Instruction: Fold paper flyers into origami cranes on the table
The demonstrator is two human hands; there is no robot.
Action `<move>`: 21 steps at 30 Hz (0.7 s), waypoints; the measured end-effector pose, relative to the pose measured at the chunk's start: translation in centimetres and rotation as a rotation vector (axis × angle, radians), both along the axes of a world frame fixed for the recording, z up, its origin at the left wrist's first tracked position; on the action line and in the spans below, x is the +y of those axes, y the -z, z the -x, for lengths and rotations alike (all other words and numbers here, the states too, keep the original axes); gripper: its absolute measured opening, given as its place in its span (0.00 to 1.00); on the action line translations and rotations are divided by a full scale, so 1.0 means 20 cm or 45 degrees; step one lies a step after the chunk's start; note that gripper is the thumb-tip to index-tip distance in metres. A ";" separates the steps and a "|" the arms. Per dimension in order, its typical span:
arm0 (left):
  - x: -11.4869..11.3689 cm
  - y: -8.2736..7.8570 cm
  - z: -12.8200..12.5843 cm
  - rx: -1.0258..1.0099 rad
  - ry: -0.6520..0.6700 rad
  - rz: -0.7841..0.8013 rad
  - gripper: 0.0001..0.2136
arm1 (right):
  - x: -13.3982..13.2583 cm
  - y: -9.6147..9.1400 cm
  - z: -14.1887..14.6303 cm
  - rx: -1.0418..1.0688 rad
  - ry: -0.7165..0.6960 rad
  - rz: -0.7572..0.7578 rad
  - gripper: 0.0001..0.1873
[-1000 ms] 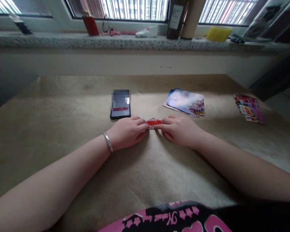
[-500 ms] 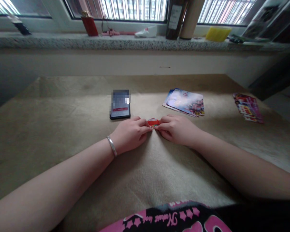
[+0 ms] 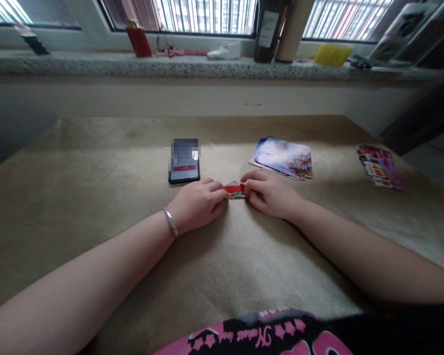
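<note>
A small, flat red printed paper piece (image 3: 235, 189), with white and coloured patterns, lies across the middle of the table between my hands. My left hand (image 3: 200, 202) pinches its left end, thumb and fingers pressed together. At the opposite end, the fingers of my right hand (image 3: 270, 193) are closed on the paper. Both ends are hidden under the fingertips, so how it is folded cannot be made out. A silver bracelet (image 3: 170, 222) circles my left wrist.
A phone (image 3: 184, 165) lies just beyond my left hand. Behind my right hand are several overlapping glossy printed sheets (image 3: 284, 155). Further right lies a fanned bunch of pink and red packets or cards (image 3: 380, 166). Bottles (image 3: 268, 34) and a yellow block (image 3: 332, 55) stand on the windowsill (image 3: 188, 68).
My hands have drawn slightly apart, the fingertips sliding outward along the paper's near edge. More of its front now shows. Phone and sheets have stayed in place.
</note>
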State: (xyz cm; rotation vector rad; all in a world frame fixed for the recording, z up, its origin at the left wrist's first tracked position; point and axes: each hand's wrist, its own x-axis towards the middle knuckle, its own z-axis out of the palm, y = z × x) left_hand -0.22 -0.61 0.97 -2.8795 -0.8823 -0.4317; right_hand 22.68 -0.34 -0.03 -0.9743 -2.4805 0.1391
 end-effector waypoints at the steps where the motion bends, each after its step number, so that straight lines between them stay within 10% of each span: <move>1: 0.00 0.00 0.00 -0.002 0.014 -0.011 0.10 | 0.01 0.01 0.00 0.019 0.014 0.016 0.06; 21: 0.02 0.03 0.01 -0.013 -0.075 -0.032 0.14 | 0.04 0.03 -0.02 0.075 -0.120 -0.002 0.15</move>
